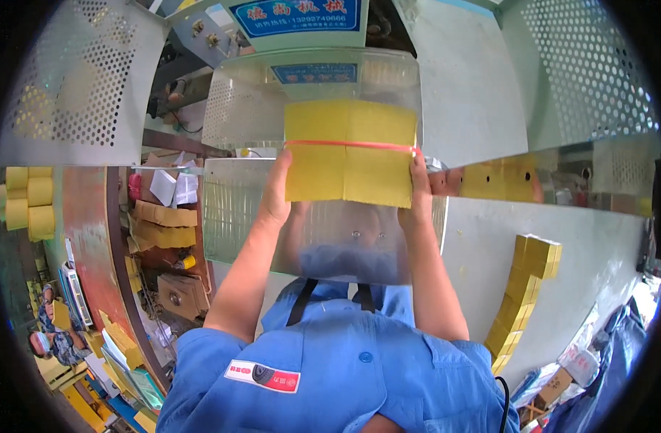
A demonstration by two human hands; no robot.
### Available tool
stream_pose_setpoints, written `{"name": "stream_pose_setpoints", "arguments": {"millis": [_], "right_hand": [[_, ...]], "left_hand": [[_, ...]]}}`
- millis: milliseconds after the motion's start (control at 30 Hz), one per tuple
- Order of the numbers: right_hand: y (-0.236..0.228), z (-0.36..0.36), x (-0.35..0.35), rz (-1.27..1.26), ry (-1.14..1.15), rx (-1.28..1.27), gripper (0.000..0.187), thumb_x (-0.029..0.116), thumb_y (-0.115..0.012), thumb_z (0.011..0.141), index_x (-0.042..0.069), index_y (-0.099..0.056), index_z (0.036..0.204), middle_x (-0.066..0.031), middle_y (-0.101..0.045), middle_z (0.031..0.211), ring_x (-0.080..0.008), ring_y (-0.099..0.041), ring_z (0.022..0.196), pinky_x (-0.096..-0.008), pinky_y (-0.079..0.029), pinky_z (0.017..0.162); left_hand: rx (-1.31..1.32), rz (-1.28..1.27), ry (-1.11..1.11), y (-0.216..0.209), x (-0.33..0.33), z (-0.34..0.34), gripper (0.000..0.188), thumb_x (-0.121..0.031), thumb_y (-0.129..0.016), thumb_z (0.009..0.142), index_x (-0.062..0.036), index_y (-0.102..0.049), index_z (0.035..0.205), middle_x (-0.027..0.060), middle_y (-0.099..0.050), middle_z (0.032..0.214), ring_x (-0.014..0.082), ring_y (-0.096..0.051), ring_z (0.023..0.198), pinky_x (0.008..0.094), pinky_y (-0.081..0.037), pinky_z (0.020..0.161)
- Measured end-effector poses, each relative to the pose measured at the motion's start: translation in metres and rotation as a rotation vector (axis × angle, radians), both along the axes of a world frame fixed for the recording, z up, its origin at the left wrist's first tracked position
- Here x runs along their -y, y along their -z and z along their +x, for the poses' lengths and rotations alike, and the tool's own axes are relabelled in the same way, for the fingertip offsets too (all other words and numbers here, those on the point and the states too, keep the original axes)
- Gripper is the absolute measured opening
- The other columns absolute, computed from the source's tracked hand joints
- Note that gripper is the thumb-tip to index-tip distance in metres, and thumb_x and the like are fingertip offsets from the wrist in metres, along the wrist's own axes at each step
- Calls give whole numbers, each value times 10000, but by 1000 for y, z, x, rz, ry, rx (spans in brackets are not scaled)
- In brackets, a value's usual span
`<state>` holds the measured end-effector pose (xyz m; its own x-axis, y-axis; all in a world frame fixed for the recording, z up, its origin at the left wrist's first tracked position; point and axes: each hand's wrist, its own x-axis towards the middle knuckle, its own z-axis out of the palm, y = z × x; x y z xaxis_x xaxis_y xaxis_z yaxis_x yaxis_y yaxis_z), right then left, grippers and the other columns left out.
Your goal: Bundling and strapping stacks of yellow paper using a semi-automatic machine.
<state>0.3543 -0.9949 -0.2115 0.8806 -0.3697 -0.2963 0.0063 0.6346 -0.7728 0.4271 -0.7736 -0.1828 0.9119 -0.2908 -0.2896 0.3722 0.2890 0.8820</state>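
Note:
Between my two hands is a yellow block-shaped bundle (348, 173), with a seam down its middle and a pinkish-red strap (323, 144) running across it. My left hand (277, 186) is pressed along the bundle's left side, and my right hand (418, 189) along its right side. Some of the fingers are hidden at its edges. The bundle is in front of a shiny metal plate (330, 252) on a machine; whether it touches the plate, I cannot tell.
On the grey surface to the right runs a row of several yellow blocks (522, 289). Perforated grey panels (597, 79) flank the machine. Brown packets (164, 224) lie on a shelf at left. Further left are stacked yellow blocks (40, 202) and another person (59, 335).

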Motion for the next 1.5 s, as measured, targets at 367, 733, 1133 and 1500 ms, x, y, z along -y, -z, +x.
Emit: {"name": "stream_pose_setpoints", "arguments": {"millis": [367, 733, 1133, 1500], "right_hand": [[-4, -4, -2, 12, 63, -95, 498, 400, -507, 997, 52, -497, 1353, -76, -570, 1266, -162, -541, 1168, -328, -425, 1005], [-1, -8, -5, -49, 56, -71, 568, 422, -472, 1006, 62, -406, 1441, -73, -501, 1357, -173, -473, 1249, -335, -382, 1042], [-17, -73, -61, -366, -228, -75, 525, 368, -361, 1048, -7, -469, 1400, -106, -570, 1315, -186, -549, 1175, -294, -429, 978], [-26, -78, -43, -925, -98, 33, 132, 4, -584, 919, 16, -632, 1041, -58, -665, 942, -102, -622, 845, -254, -498, 758]], "left_hand": [[-28, -24, 87, 5, 3, 5, 552, -453, -486, 988, -18, -534, 1325, 65, -563, 1291, 157, -482, 1217, 315, -347, 1043], [56, -98, 104, 6, -8, -2, 615, -526, -374, 1017, -31, -493, 1362, 58, -531, 1335, 149, -454, 1242, 306, -328, 1055], [421, 815, -72, 39, -129, -119, 305, -190, -488, 1008, 61, -577, 1156, 161, -635, 953, 193, -619, 822, 360, -490, 727], [200, 422, -470, 3, -98, -128, 192, -114, -473, 1013, 3, -591, 1107, 51, -622, 1037, 112, -572, 922, 267, -468, 813]]}}
